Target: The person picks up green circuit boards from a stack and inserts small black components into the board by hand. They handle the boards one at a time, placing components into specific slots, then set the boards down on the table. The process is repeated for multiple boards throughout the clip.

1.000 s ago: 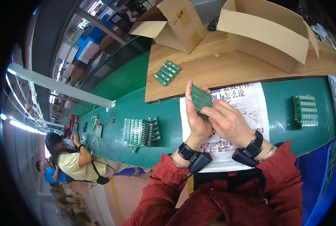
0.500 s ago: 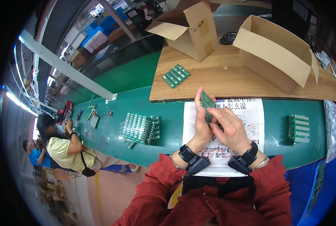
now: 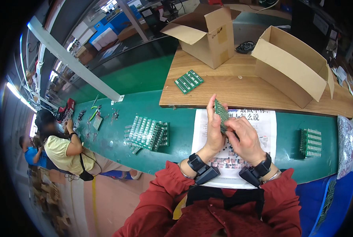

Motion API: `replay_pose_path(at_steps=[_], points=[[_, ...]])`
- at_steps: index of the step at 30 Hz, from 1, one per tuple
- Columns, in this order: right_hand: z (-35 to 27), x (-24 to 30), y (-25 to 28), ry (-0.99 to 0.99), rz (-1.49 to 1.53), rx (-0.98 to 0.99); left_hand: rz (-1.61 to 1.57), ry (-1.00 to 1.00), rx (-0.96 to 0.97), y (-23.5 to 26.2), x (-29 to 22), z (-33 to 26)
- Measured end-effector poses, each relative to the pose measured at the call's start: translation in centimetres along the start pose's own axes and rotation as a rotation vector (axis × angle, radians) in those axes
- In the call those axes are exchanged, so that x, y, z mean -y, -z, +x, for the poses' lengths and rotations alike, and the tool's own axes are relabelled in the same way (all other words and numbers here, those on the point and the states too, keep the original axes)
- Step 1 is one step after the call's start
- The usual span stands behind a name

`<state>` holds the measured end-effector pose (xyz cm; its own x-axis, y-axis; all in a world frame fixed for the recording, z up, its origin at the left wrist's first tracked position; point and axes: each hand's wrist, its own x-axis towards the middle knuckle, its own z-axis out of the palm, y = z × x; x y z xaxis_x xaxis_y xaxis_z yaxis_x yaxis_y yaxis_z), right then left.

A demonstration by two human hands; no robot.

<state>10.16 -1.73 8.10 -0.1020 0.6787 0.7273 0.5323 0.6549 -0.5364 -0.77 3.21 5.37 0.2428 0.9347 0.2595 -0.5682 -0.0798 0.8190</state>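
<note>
Fingers (image 3: pixel 212 102) of the left hand (image 3: pixel 213 134) hold a green circuit board (image 3: pixel 221 113) at a steep tilt, with the right hand (image 3: pixel 246 138) at its lower right side

Leftmost, a pile of similar boards (image 3: pixel 142 132) lies on the green tabletop (image 3: pixel 181 144), well apart from both hands. Next comes the left hand, its fingers close together and pointing away from the body, clamped on the board from the left and partly from behind. The board is between the two hands, over a sheet of newspaper (image 3: pixel 201 130), its narrow outline running from the far upper left down toward the near lower right. That slant seems the relation that matters most: the far end rises along the left fingers, the near end sits low beside the right fingertips. The left hand is the nearer, bearing the board; the right fingers are bent against its lower part, though whether they pinch anything I cannot tell. The face is so foreshortened that its true long axis stays uncertain. It looks thin, flat and green, dotted with close rows of small pale points, the finer parts too small to make out. Farther right, well apart, stands another stack of boards (image 3: pixel 313 143)
</note>
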Motion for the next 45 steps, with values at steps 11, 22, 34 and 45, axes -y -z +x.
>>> replay_pose_path(at_steps=[11, 22, 34, 45], points=[[-0.5, -0.2, 0.1, -0.328, 0.260, -0.134, 0.046, 0.002, -0.020, 0.7, -0.3, 0.4], [-0.2, 0.2, -0.5, -0.183, 0.225, -0.110, -0.029, 0.109, 0.032, -0.2, -0.1, -0.3], [-0.1, 0.7, -0.3, -0.150, 0.073, -0.154, 0.050, 0.135, 0.023, -0.6, -0.5, -0.2], [-0.3, 0.6, -0.1, -0.255, 0.257, -0.113, -0.015, 0.142, 0.067, 0.3, -0.2, -0.1]])
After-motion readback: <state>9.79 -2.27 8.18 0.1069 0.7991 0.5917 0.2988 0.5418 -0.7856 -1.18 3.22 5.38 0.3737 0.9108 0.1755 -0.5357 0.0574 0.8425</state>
